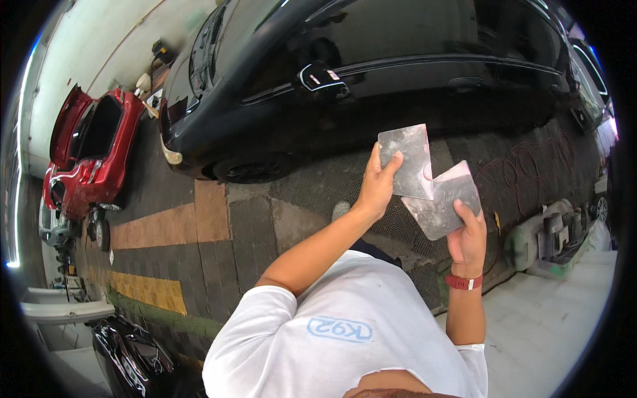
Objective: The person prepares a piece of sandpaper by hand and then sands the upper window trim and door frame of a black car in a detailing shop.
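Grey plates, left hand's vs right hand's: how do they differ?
Angle: left-hand plate sits nearly square to the picture; right-hand plate is turned diagonally.
Overlap: left-hand plate's lower part shows in front; right-hand plate is partly hidden behind it.
Shared: both are thin, flat, grey and smudged with paler marks.

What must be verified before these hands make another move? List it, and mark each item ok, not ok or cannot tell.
1. Left hand gripping the first thin, grey rectangular plate: ok, thumb on its face.
2. Right hand gripping the second thin, grey rectangular plate: ok, thumb on its face.
3. Plate faces free of marks: not ok, both show pale smudges.
4. Plates apart: cannot tell, they overlap in this view.
5. Gap to the glossy black car: cannot tell.
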`<state>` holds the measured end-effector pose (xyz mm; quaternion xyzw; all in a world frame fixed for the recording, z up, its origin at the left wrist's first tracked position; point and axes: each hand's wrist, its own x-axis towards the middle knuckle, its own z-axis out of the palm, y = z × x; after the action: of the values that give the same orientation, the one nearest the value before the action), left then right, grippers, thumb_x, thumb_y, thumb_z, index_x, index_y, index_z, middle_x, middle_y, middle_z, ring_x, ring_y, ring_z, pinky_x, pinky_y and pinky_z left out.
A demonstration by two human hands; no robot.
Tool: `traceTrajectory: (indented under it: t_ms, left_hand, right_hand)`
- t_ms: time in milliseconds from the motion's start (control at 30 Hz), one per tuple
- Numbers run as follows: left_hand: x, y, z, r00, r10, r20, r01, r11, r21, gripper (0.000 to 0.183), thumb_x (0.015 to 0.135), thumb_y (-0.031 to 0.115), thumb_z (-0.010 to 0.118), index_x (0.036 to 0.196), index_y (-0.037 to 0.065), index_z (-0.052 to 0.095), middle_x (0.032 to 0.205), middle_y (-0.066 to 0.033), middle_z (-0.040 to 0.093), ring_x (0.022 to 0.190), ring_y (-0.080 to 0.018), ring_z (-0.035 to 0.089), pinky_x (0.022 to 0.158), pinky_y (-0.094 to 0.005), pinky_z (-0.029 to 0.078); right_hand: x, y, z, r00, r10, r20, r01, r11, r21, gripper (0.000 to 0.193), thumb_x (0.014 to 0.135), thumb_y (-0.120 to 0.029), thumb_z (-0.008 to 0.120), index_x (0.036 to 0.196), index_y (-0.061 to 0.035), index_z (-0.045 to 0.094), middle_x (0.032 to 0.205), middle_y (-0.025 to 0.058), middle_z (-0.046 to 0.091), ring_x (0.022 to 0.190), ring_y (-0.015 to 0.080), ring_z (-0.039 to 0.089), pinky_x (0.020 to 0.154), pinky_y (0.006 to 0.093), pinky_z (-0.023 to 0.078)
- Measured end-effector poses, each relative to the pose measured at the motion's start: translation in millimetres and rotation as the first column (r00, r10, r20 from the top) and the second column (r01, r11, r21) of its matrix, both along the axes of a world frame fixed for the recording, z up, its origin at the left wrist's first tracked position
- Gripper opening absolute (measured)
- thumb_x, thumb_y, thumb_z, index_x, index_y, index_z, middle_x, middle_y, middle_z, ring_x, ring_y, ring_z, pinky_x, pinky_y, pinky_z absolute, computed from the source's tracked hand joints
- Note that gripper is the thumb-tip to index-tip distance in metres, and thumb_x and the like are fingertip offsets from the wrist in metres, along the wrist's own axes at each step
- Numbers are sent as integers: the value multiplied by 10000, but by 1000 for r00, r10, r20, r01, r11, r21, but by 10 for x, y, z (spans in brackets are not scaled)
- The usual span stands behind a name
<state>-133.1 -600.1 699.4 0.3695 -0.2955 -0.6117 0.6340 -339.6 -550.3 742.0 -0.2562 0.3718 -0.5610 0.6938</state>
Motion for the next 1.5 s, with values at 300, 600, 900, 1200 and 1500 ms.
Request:
traceTrajectory:
  t_ms: [300,600,900,1200,1500]
  left_hand:
    - [108,-26,189,951,-308,-31,309,943,121,516,1058,189,670,1522,71,478,1379,-79,640,1267,-196,626,1100,-384,500]
    - [13,19,187,934,-358,14,350,920,178,552,1087,204,631,1586,95,421,1439,-75,614,1281,-203,624,1112,-386,495]
    - [-75,-2,75,827,32,562,85,980,-181,451,1102,255,620,1443,-27,532,1334,-129,639,1214,-204,585,1087,-353,447]
    - [-18,-219,23,963,-64,261,66,998,4,475,1073,190,639,1492,24,489,1319,-107,649,1142,-204,647,997,-373,536]
    - [-221,-9,124,912,-411,1,406,900,157,471,1049,155,649,1496,88,517,1369,-68,646,1270,-217,629,1098,-423,510]
  right_hand:
    - [-552,-231,-155,939,35,-342,-74,992,-101,420,998,-119,733,1364,52,620,1243,70,720,1098,125,684,973,315,548]
    - [-834,-151,-269,581,69,-811,-261,960,-106,411,953,-126,766,1325,-25,625,1194,71,723,1122,122,662,970,321,545]
    - [-45,133,-184,-85,-669,-739,-592,630,-503,357,915,-140,639,1262,-172,717,1335,137,633,1375,378,550,1158,715,361]
    - [145,284,66,319,-569,-758,-535,552,-639,513,921,-30,647,1407,-186,587,1521,245,465,1432,507,503,1148,611,485]
    - [-116,44,-79,509,-394,-766,-133,843,-522,611,926,134,515,1502,-65,474,1496,195,526,1405,322,571,1152,433,490]
